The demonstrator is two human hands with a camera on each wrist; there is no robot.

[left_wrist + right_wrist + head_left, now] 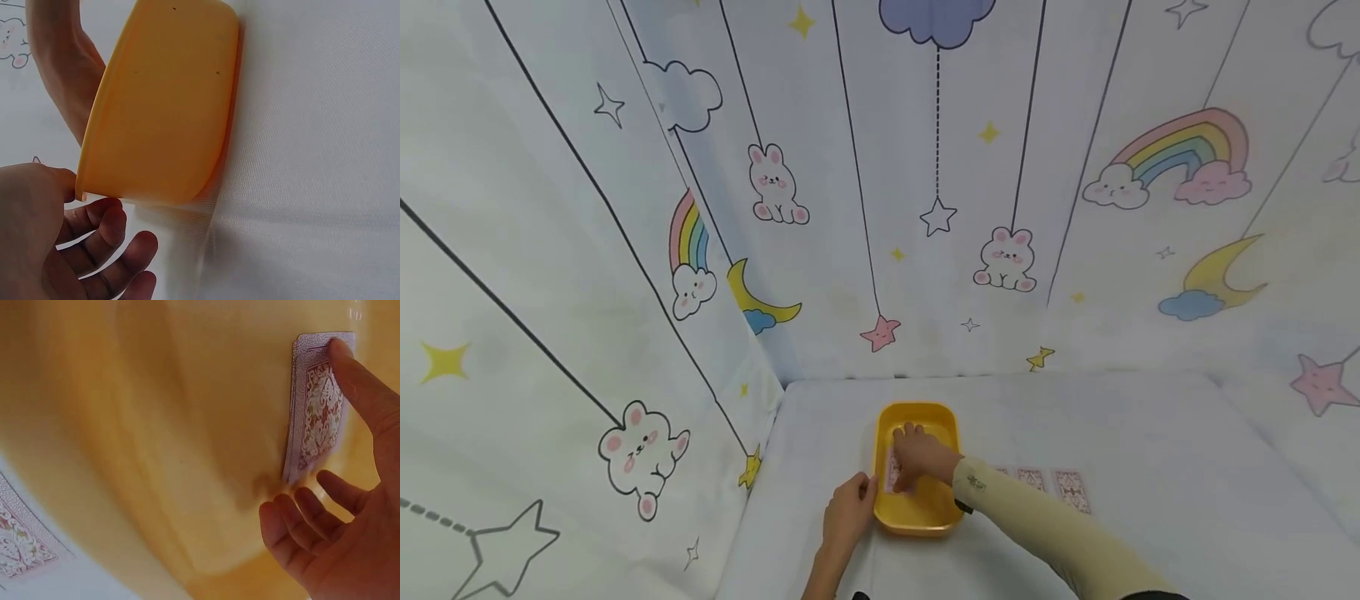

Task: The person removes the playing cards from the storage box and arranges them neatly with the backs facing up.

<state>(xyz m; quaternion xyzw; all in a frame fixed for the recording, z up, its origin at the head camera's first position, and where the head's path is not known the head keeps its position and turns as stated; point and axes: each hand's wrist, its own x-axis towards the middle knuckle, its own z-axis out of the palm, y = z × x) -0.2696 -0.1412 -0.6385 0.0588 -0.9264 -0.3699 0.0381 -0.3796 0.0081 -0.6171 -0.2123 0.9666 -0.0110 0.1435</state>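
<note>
A yellow plastic tray (917, 528) stands on the white-covered table. My left hand (847, 510) holds its near left rim, with the thumb over the edge and the index finger below; the other fingers hang loosely curled in the left wrist view. Inside the tray is a small stack of playing cards (322, 412), backs up, with a red floral pattern. My right hand (925, 458) reaches over the cards. In the right wrist view its thumb (359, 384) touches one end of the stack, while the relaxed fingers lie near the other end, seemingly apart from it.
Right of the tray, more patterned playing cards lie in a row, among them one (1072, 492) at the right end and one (1031, 479) beside it; my right sleeve (1037, 525) partly covers the row. A cartoon-printed cloth (955, 317) rises behind the table.
</note>
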